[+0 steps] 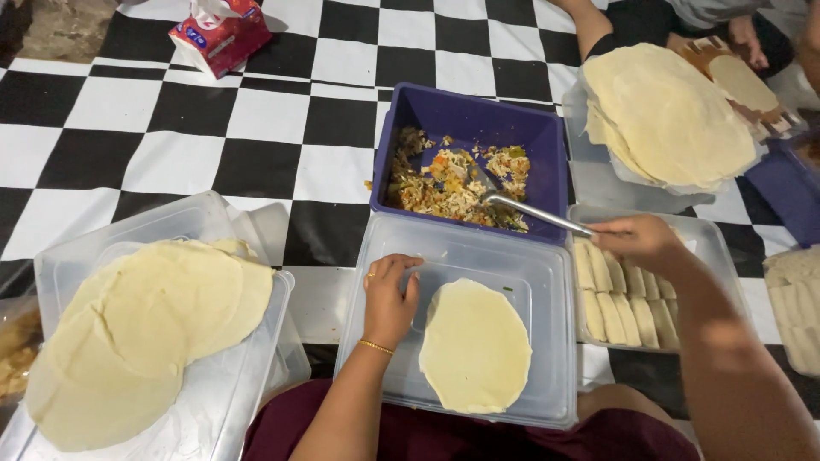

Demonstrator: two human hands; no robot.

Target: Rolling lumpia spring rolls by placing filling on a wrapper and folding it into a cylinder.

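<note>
Evidently filling is being scooped: the right hand (636, 242) grips the spoon (534, 213) in the purple tub (478, 115), left hand (389, 294) flat beside the round wrapper (474, 346), which needs a centred spoonful.

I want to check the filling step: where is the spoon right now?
In the head view, the spoon is right of centre, its handle held by the right hand and its bowl resting in the filling inside the purple tub.

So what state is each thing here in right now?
Purple plastic tub: open, partly filled with chopped filling.
Metal spoon: in the filling, right hand gripping its handle.
Round pale wrapper: flat, unfilled, on an upturned clear lid.
Left hand: resting on that lid.
Rolled wrappers: lined up in a tray.
</note>
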